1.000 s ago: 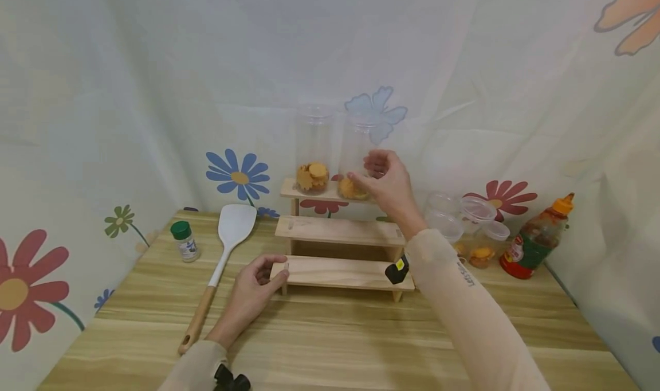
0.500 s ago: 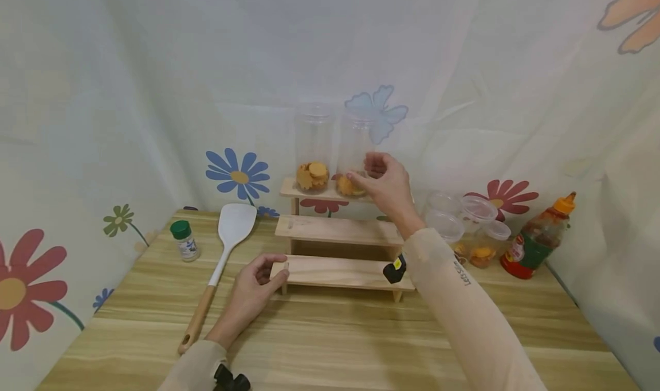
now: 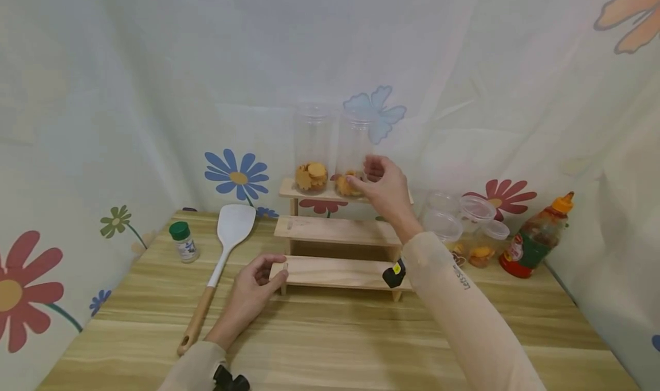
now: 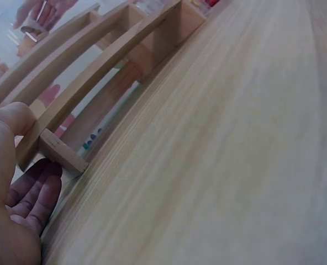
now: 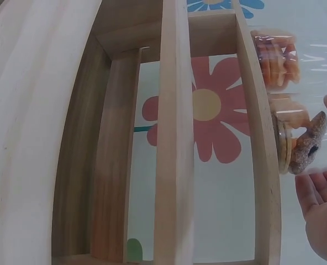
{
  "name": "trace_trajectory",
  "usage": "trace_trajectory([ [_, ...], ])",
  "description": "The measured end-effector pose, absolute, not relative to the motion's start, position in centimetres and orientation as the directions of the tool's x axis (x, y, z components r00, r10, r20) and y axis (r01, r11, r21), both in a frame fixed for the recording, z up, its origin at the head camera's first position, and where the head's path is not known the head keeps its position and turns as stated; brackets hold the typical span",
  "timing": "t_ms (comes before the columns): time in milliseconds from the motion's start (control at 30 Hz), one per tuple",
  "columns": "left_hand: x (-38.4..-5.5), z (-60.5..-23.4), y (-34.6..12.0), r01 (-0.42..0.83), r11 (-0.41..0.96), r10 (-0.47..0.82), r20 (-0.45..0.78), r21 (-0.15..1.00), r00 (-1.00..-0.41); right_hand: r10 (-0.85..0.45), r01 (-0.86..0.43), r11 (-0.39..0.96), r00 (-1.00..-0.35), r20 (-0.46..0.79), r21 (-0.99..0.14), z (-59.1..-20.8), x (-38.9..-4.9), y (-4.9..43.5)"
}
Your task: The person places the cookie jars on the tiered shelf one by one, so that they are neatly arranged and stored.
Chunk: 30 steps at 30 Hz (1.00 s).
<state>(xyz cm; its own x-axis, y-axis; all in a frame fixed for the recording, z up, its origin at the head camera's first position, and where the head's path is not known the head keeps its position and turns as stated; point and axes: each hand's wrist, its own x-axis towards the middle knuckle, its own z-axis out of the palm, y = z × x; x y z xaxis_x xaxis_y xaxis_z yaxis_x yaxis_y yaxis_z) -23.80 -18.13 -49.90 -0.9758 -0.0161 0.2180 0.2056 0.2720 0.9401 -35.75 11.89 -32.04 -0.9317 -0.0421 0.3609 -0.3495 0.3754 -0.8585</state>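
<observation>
A three-step wooden display rack point(image 3: 335, 272) stands on the table. My left hand point(image 3: 251, 288) grips the left end of its lowest step; in the left wrist view the thumb lies over the board and the fingers point(image 4: 45, 193) sit beside the leg. On the top step are two tall clear jars with orange cookies low inside. My right hand point(image 3: 388, 190) holds the right jar point(image 3: 354, 141) near its base, thumb in front and fingers at its right side. A darker, rough, sugary-looking piece point(image 5: 308, 146) shows in this jar. The left jar point(image 3: 311, 141) stands close beside it, untouched.
Left of the rack lie a white spatula point(image 3: 236, 225) with a wooden handle and a green-capped shaker point(image 3: 184, 243). To the right, several clear lidded jars point(image 3: 482, 250) stand by a red sauce bottle point(image 3: 533, 239). A flowered curtain point(image 3: 154, 93) hangs behind.
The right jar has shifted slightly left and back on the top step, my right hand moving a little left with it. My left hand keeps its place on the rack.
</observation>
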Motion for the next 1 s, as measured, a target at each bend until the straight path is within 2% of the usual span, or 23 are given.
trace_trajectory([
  [567,-23.9,-49.9,-17.9,0.204,0.281,-0.015,0.216,0.938,-0.976,0.005,-0.410,0.357,-0.898,0.441,-0.839,-31.0,-33.5,14.1],
  [1000,-23.8,-49.9,-18.1,0.199,0.300,-0.014,0.213,0.933,-0.977,0.037,-0.513,0.362,-0.826,0.562,-0.778,-29.4,-30.5,18.0],
])
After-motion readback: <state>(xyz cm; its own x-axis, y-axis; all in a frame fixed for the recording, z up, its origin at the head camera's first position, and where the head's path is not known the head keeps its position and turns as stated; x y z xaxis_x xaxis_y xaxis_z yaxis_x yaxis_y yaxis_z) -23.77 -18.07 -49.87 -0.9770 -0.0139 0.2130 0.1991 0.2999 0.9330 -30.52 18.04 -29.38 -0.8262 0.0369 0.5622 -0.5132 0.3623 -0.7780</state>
